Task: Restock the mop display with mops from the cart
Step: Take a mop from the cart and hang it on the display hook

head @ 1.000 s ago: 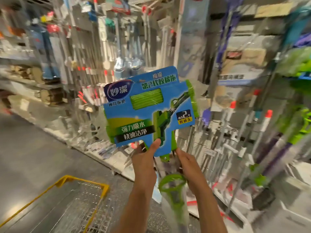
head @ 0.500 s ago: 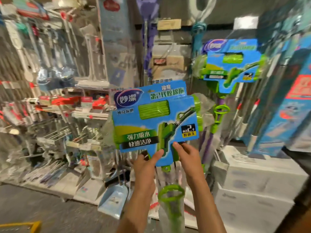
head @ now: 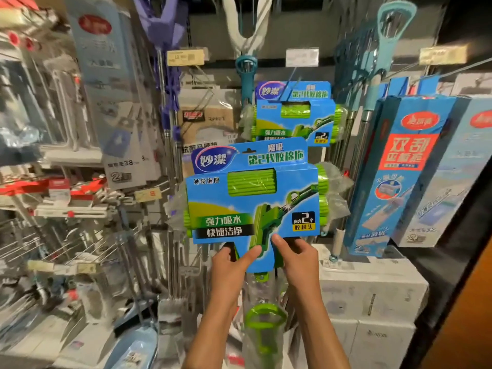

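Crowded rack [head: 186,123]: both hands [head: 229,265] [head: 299,259] grip mop [head: 253,198] before seemingly identical hung mop [head: 295,113].

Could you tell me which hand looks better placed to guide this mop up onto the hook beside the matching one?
Probably the right hand: it pinches the held mop on the side nearer the hanging mop, up and right. The left hand steadies.

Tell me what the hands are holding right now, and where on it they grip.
Both the left hand and the right hand hold one packaged green sponge mop, pinching the bottom edge of its blue card, either side of the narrow neck.
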